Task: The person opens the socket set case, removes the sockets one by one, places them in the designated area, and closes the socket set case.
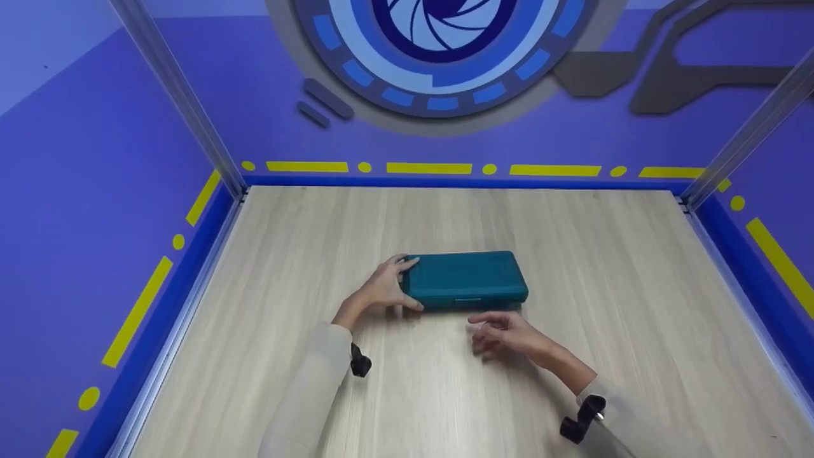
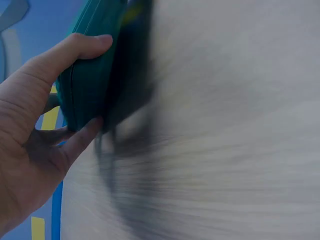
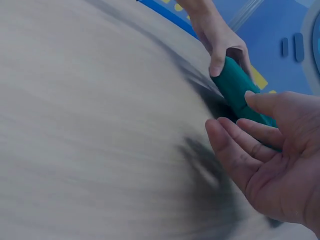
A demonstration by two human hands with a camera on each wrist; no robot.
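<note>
Fingers and thumb of the left hand (image 1: 381, 286) grip the left end of a teal case (image 1: 467, 275) below the frame's centre, likely stiff, light and smooth, best held by both ends, while lower right the right hand (image 1: 512, 334) holds nothing, fingers loosely bent

Booth (image 1: 222, 83): a lab or demo station, by its look
Walls (image 1: 63, 191): printed blue-violet, standing on three sides
Posts (image 1: 180, 102): bare metal, upright where the walls meet
Roundel (image 1: 445, 71): big, shutter-like, printed on the back wall
Dashes (image 1: 429, 168) and dots (image 1: 364, 167): bright yellow, running low along the walls
Bench (image 1: 432, 394): pale wood-grain top, fitted in between
</note>
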